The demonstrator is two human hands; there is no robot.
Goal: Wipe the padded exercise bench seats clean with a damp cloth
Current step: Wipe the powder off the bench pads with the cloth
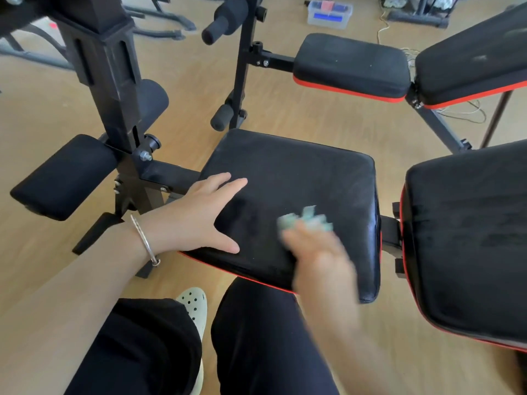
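A black padded bench seat [299, 178] with red trim fills the middle of the head view. My left hand [199, 218] lies flat on its left edge, fingers spread and straight. My right hand [316, 252], blurred by motion, presses a small teal cloth [305, 220] onto the seat's near right part; the cloth bunches out past my fingertips. The black back pad [470, 238] of the same bench stands to the right. A second bench with its seat [350, 64] and back pad [473, 61] stands behind.
A black steel upright [114, 81] and foam leg rollers [62, 175] stand at the left. More foam rollers [225, 21] sit behind the seat. A clear plastic box [329, 12] and loose cables [467, 109] lie on the wooden floor. My knees and a pale clog [194, 306] are below.
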